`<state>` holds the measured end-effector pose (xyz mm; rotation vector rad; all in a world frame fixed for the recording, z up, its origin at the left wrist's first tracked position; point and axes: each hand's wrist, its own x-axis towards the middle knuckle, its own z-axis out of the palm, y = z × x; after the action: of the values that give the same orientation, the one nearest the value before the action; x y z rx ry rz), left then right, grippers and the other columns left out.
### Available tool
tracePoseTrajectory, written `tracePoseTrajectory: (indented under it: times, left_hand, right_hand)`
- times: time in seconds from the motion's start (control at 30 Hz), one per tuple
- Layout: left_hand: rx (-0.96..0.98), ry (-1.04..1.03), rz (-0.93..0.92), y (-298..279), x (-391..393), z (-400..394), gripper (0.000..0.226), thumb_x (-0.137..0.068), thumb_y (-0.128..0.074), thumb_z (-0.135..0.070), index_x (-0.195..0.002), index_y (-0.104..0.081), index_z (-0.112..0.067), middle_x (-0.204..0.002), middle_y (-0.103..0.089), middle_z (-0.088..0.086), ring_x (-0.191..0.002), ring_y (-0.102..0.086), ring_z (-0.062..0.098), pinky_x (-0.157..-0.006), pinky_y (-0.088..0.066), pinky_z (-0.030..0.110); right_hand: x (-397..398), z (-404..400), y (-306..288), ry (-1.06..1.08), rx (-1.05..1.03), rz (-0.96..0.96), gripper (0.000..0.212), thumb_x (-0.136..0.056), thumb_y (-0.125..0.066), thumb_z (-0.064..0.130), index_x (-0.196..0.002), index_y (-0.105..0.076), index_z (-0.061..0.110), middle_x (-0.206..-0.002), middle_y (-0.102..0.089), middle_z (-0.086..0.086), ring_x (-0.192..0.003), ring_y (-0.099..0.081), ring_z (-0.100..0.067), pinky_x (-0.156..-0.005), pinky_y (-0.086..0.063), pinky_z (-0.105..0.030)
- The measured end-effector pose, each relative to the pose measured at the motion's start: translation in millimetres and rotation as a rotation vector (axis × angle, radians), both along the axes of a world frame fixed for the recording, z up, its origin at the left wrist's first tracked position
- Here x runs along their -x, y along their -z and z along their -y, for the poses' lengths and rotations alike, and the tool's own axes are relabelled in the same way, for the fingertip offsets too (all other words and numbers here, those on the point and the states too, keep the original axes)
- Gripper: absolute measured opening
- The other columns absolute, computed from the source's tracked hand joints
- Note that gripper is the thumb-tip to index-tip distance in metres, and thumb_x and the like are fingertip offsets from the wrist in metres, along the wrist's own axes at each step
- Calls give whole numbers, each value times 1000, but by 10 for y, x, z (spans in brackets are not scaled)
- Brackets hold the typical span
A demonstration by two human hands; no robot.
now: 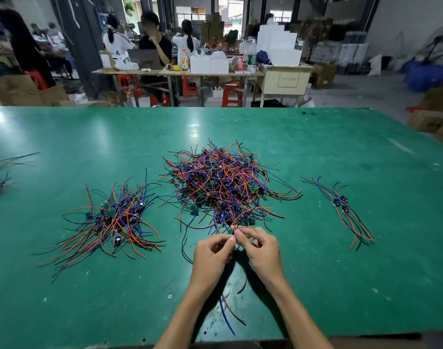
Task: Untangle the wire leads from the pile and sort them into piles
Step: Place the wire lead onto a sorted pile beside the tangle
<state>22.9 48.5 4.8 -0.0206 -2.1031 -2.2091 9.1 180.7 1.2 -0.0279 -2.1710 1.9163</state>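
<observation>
Nearest the camera, loose ends of a wire lead [226, 314], one blue and one dark, hang down between the forearms toward the near edge of the green tabletop [341, 273], their long axis running roughly near to far. Above them the left hand [210, 253] and right hand [262, 250] meet, fingers curled, thumb and forefinger tips of both pinching the same lead just at the near edge of the big tangle. What exactly lies inside the curled fingers is hard to see.

Just beyond the hands sits the central pile [223, 182], a dense heap of thin red, blue and black wires with small green boards and dark parts among them, strands sticking out every way.

To the left, well apart from it, lies the left sorted pile [112, 220]: leads bunched at their blue-and-black parts, with their long red and black tails fanning toward the near left. To the right lies the small right pile [341, 205], only a few leads, laid along a line from far left to near right, red tails pointing toward the near right.

At the far left edge a few more wires [3, 177] show, partly cut off.
</observation>
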Motion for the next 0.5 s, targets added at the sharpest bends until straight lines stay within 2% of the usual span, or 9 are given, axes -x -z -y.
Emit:
tracePoseTrajectory:
  times: [0.07, 0.13, 0.2, 0.27, 0.37, 0.5]
  left_hand:
    - [15, 6, 0, 9, 5, -3, 15, -94, -69, -11, -86, -81, -16, -68, -66, 4, -59, -51, 12, -56, -43, 25]
    - [23, 9, 6, 6, 9, -6, 17, -95, -69, -11, -85, -81, -17, -68, -67, 0, -59, -53, 10, -57, -44, 23]
    - [26, 15, 7, -6, 9, -2, 19, -95, -67, -11, -84, -81, -19, -68, -69, -5, -59, -55, 6, -57, -45, 21]
    - [31, 21, -1, -21, 5, 1, 22, -96, -66, -11, -83, -80, -21, -65, -68, -7, -58, -55, 5, -56, -45, 19]
    - [27, 21, -7, -36, 2, -1, 23, -97, -64, -8, -85, -80, -19, -64, -67, -6, -57, -51, 5, -55, -43, 19]
    - [-40, 17, 14, -40, 0, -26, 18, -98, -61, -7, -91, -77, -3, -61, -62, -8, -55, -47, 2, -53, -37, 15]
  right_hand:
    - [7, 2, 9, 4, -92, -33, 10, -90, -77, 22, -91, -81, 30, -90, -71, 9, -72, -58, -1, -63, -38, -16]
    - [8, 10, 4, 25, -103, -50, 11, -90, -77, 23, -88, -77, 33, -93, -70, 15, -84, -63, -4, -71, -44, -18]
    - [9, 43, -4, 59, -43, -36, 10, -90, -78, 23, -85, -76, 32, -90, -72, 14, -80, -64, -7, -74, -48, -21]
    - [14, 108, -4, 73, 21, 3, 9, -91, -76, 23, -84, -75, 28, -86, -75, 8, -76, -66, -11, -75, -54, -30]
    - [11, 218, -29, 35, 69, 86, 15, -97, -67, 20, -87, -76, 26, -89, -77, 6, -86, -72, -14, -86, -58, -43]
    - [-3, 290, -80, 10, -42, 78, 28, -99, -54, 25, -82, -74, 34, -89, -76, 14, -88, -71, -7, -89, -57, -40]
